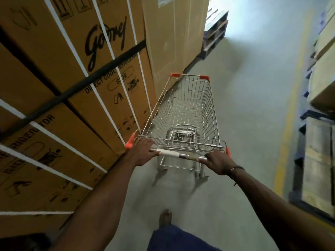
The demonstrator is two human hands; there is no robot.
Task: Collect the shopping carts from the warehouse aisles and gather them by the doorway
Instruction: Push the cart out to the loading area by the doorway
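Note:
A wire shopping cart (pixel 188 109) with orange corner caps stands in the aisle straight ahead of me, its basket empty. My left hand (pixel 143 153) grips the left end of the cart's handle bar (pixel 174 153). My right hand (pixel 218 163) grips the right end of the same bar; a dark band is on that wrist. Both arms reach forward from the bottom of the view.
Tall stacked cardboard refrigerator boxes (pixel 72 87) line the aisle close on the left. Wooden pallets (pixel 214 31) stand further ahead on the left. Racks with crates (pixel 319 160) run along the right behind a yellow floor line (pixel 290 113). Grey concrete floor lies ahead. My foot (pixel 165 217) is below.

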